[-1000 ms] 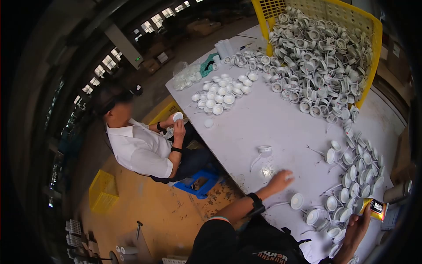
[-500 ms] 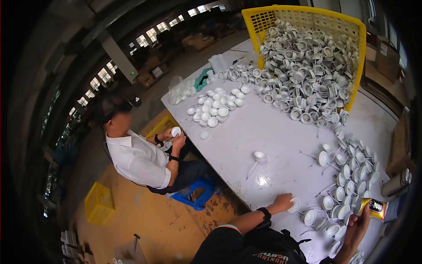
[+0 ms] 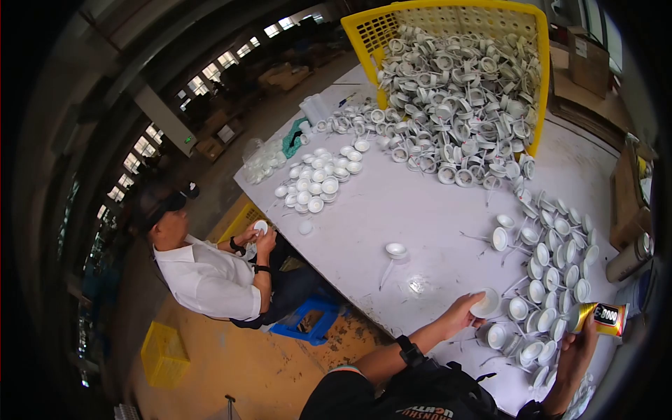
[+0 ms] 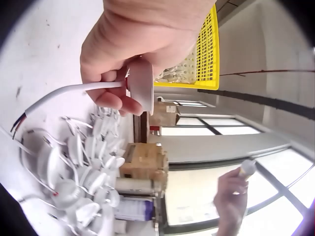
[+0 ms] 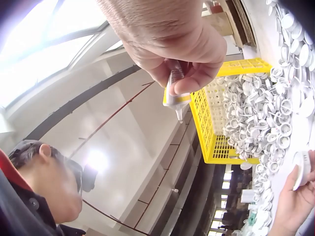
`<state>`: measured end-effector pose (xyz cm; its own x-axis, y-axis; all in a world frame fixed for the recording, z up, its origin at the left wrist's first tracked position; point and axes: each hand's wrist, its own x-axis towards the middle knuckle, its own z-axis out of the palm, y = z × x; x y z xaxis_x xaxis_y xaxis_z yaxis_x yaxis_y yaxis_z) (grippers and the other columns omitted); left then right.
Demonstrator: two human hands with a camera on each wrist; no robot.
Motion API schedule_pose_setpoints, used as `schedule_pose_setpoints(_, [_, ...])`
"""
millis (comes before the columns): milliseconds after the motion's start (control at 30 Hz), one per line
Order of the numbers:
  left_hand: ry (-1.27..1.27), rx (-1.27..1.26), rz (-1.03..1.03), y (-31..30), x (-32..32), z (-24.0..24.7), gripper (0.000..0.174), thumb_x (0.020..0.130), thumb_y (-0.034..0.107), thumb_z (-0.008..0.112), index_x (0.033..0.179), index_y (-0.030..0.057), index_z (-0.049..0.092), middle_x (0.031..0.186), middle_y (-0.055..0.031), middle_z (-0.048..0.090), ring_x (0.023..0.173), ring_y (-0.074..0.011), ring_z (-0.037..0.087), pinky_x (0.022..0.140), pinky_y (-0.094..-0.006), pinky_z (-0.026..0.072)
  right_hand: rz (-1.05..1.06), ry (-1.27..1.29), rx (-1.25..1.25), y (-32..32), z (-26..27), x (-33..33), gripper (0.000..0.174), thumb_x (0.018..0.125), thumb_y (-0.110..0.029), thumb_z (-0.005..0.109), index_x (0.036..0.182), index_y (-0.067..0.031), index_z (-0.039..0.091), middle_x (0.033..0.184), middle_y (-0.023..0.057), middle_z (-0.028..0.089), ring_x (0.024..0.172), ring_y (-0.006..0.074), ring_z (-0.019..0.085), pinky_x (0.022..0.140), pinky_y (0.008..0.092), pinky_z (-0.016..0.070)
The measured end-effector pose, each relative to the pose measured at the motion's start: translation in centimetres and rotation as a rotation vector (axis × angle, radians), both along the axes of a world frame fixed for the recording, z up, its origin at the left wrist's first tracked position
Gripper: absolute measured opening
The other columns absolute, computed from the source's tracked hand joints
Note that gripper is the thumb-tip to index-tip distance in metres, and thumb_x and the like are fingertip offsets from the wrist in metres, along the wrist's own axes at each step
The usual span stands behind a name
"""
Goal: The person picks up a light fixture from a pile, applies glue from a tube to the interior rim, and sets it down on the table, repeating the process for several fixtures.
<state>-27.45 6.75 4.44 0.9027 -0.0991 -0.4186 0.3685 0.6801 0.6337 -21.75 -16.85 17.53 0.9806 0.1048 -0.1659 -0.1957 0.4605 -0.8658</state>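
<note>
My left hand [image 3: 458,315] grips a round white light fitting [image 3: 486,302] by its edge, over the near part of the table. In the left wrist view the fingers curl round the fitting's body [image 4: 141,86], and its white cable [image 4: 64,92] with bare-ended wires hangs out past them. A yellow and black glue tube [image 3: 607,318] marked E-8000 is held in my right hand [image 3: 577,350]. Seen from the right wrist, its nozzle [image 5: 180,116] is uncapped and points away from the fingers.
Rows of white fittings [image 3: 539,269] stand at the right. One lone fitting [image 3: 395,250] lies mid-table. A yellow basket [image 3: 542,84] spills fittings at the back, and a cluster of white cups [image 3: 315,185] sits far left. Across the corner, a seated person [image 3: 203,276] holds a white piece.
My left hand has moved right, taken hold of a fitting from the table and raised it. The lone fitting has tipped face up. My right hand keeps its grip on the glue tube.
</note>
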Motion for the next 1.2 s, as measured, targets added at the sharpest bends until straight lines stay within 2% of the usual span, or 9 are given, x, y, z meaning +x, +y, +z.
schedule_pose_setpoints(33, [0.008,-0.007,-0.018,-0.4,0.0,1.5,0.04,0.084,0.04,0.038,0.104,0.0056,0.044,0.083,-0.0067,0.054,0.06,-0.0123,0.051,0.048,-0.0227,0.0367,-0.036,-0.013,-0.004,0.4,0.4,0.0,0.023,0.08,-0.027,0.051,0.094,-0.0091,0.049,0.075,-0.0027,0.051,0.05,0.0021,0.04,0.04,0.0147,0.0301])
schedule_pose_setpoints(100, [-0.144,-0.382,-0.038,-1.5,0.1,5.0,0.047,0.085,0.046,0.03,0.107,0.0052,0.042,0.088,-0.0078,0.054,0.072,-0.018,0.052,0.059,-0.0277,0.04,-0.062,0.001,-0.013,-0.2,0.5,-0.1,0.024,0.08,-0.027,0.05,0.094,-0.0084,0.047,0.074,-0.0021,0.05,0.049,0.0027,0.041,0.039,0.0148,0.0306])
schedule_pose_setpoints(233, [-0.16,-0.357,-0.112,-3.6,-0.5,9.7,0.051,0.087,0.043,0.023,0.119,0.0042,0.033,0.106,-0.0121,0.048,0.086,-0.0251,0.05,0.068,-0.033,0.0396,0.026,-0.06,-0.174,0.3,3.4,-0.9,0.03,0.073,-0.019,0.056,0.094,-0.0014,0.046,0.07,0.0037,0.049,0.052,0.0101,0.048,0.04,0.0211,0.0397])
schedule_pose_setpoints(267, [-0.121,-0.37,-0.111,-4.3,-0.9,11.2,0.048,0.088,0.041,0.023,0.119,0.0059,0.031,0.107,-0.0125,0.047,0.085,-0.0239,0.05,0.067,-0.0319,0.0403,-0.056,-0.091,-0.16,1.4,4.9,-1.3,0.03,0.071,-0.018,0.059,0.092,-0.0008,0.046,0.07,0.0049,0.049,0.055,0.0117,0.051,0.042,0.0224,0.0421])
schedule_pose_setpoints(333, [-0.082,-0.404,-0.15,-5.1,-0.9,12.8,0.045,0.089,0.039,0.024,0.12,0.0077,0.03,0.107,-0.0128,0.047,0.085,-0.0228,0.051,0.066,-0.0308,0.041,0.069,-0.195,-0.117,1.3,5.1,-0.9,0.028,0.07,-0.014,0.061,0.087,0.0001,0.046,0.071,0.0066,0.049,0.054,0.0127,0.052,0.042,0.0224,0.0423])
schedule_pose_setpoints(500, [-0.09,-0.508,-0.17,-5.5,-0.9,12.7,0.045,0.088,0.037,0.028,0.123,0.0095,0.024,0.113,-0.0175,0.041,0.088,-0.0315,0.053,0.065,-0.035,0.0467,0.184,-0.276,-0.226,1.8,6.1,-0.8,0.026,0.071,-0.01,0.062,0.088,0.0017,0.047,0.08,0.0085,0.049,0.057,0.012,0.051,0.048,0.0206,0.0428])
schedule_pose_setpoints(633, [-0.094,-0.547,-0.244,-5.6,-0.6,13.1,0.046,0.087,0.037,0.03,0.123,0.0095,0.022,0.114,-0.0182,0.04,0.088,-0.0335,0.052,0.066,-0.0366,0.0472,0.191,-0.452,-0.502,1.9,5.9,-0.3,0.022,0.071,-0.009,0.062,0.089,-0.0024,0.052,0.083,0.0077,0.049,0.075,0.0158,0.049,0.064,0.0273,0.0403])
schedule_pose_setpoints(1133, [-0.122,-0.577,-0.241,-5.6,-0.7,12.9,0.049,0.087,0.038,0.031,0.124,0.0089,0.019,0.115,-0.0196,0.038,0.091,-0.0347,0.052,0.07,-0.0386,0.0472,0.262,-0.562,-0.599,2.1,5.6,0.2,0.022,0.07,-0.005,0.062,0.09,-0.0051,0.052,0.085,0.0078,0.051,0.079,0.017,0.05,0.069,0.0287,0.04])
schedule_pose_setpoints(1200, [-0.12,-0.574,-0.243,-5.5,-0.8,12.8,0.048,0.087,0.038,0.03,0.124,0.0092,0.019,0.115,-0.0196,0.038,0.091,-0.0348,0.052,0.07,-0.0386,0.047,0.181,-0.476,-0.619,2.5,5.5,0.0,0.028,0.069,-0.025,0.064,0.083,-0.003,0.054,0.078,0.0067,0.051,0.072,0.0157,0.047,0.066,0.0287,0.0376])
